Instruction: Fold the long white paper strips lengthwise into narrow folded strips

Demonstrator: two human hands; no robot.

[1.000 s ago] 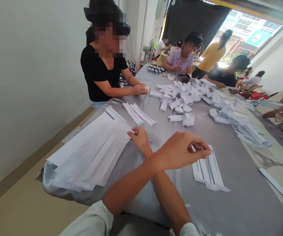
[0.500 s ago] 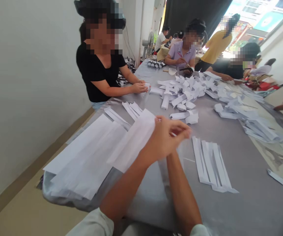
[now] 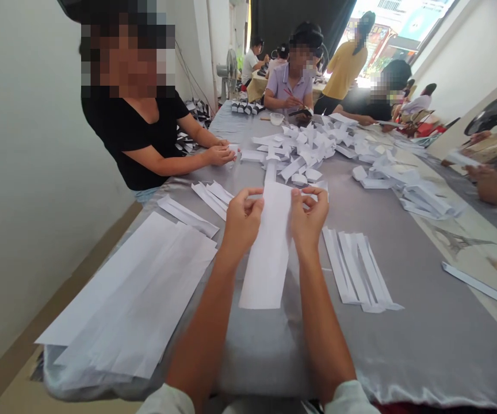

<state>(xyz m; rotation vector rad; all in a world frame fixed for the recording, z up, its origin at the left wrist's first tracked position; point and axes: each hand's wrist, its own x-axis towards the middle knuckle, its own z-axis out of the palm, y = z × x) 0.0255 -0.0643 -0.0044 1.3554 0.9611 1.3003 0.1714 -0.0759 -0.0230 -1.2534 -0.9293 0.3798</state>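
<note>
Paper (image 3: 270,247) in both hands (image 3: 243,223), teal sign (image 3: 421,22) outside, illegible

Left hand (image 3: 243,221) and right hand (image 3: 311,219) partly hide the white sheet (image 3: 270,253)

From here I'm holding the left forearm (image 3: 205,322) and right forearm (image 3: 324,322) forward, angled slightly together; the left hand (image 3: 242,223) and right hand (image 3: 310,221) are facing each other, thumbs (image 3: 296,202) and curled fingers (image 3: 249,193) pinching inward.
</note>
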